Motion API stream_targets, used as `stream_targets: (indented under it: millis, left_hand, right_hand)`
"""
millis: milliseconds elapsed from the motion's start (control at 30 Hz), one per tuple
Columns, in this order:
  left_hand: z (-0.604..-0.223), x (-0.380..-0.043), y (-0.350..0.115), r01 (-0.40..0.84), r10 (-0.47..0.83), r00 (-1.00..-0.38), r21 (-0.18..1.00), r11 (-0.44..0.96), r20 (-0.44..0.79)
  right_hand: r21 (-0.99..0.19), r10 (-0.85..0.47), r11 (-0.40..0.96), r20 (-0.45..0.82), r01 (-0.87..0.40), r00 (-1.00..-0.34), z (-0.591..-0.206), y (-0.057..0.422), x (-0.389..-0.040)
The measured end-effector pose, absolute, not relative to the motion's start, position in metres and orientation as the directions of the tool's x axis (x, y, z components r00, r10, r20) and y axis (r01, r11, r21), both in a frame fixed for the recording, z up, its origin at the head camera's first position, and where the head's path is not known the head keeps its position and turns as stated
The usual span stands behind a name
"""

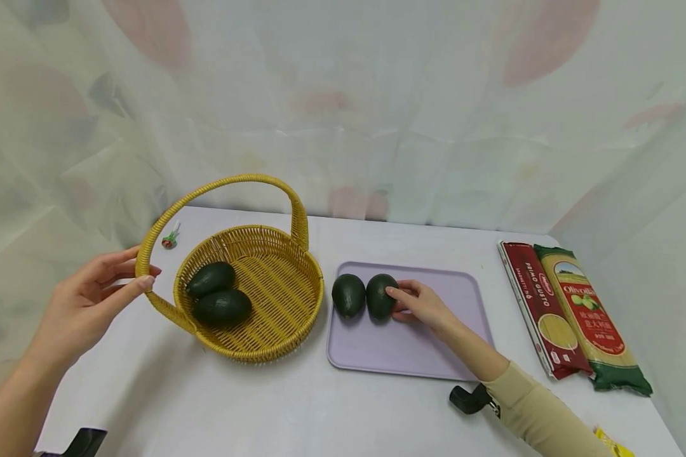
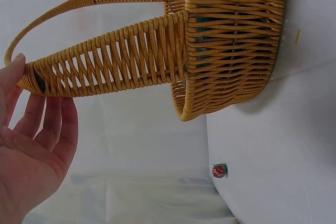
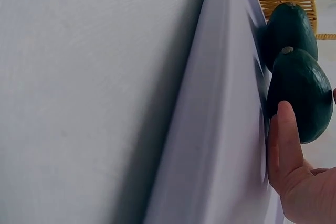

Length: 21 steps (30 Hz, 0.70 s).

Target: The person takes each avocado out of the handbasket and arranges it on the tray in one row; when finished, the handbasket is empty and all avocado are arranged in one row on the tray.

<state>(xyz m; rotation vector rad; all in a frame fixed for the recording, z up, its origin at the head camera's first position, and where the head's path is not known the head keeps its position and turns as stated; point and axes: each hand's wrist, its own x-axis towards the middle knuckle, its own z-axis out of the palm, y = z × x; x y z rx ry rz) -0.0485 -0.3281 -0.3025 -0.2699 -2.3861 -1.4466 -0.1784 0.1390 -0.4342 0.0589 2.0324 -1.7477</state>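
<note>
My left hand (image 1: pixel 94 295) pinches the handle of a yellow wicker basket (image 1: pixel 288 339), thumb on one side and fingers on the other, as the left wrist view also shows. Two dark green avocados (image 1: pixel 223 309) lie in the left part of the basket. On a lilac tray (image 1: pixel 354 355) two more sit side by side: a left avocado (image 1: pixel 348 296) and a right avocado (image 1: pixel 380 298). My right hand (image 1: pixel 425 308) holds the right one from its right side, thumb and fingers against its skin. That avocado (image 3: pixel 302 87) still rests on or very near the tray.
To the right lie a red spaghetti pack (image 1: pixel 543 304) and a green and yellow pasta bag (image 1: pixel 594 311). A small red and green item (image 1: pixel 170 239) is behind the basket's left side. A yellow wrapper (image 1: pixel 613 443) shows at the front right. Hanging sheets (image 1: pixel 343 127) enclose the table.
</note>
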Motion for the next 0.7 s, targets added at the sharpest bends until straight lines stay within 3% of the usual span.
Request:
stream_targets:
  millis: [300,700]
  left_hand:
    - [-0.302,-0.048,-0.328,0.325,-0.013,-0.926,0.818,0.475,0.376]
    - [-0.302,-0.047,-0.327,0.305,-0.024,-0.930,0.808,0.504,0.366]
  right_hand:
    - [-0.929,-0.252,0.227,-0.345,0.292,-0.904,-0.431,0.143,-0.179]
    - [-0.932,-0.285,0.355,-0.184,0.075,-0.941,-0.412,0.150,-0.182]
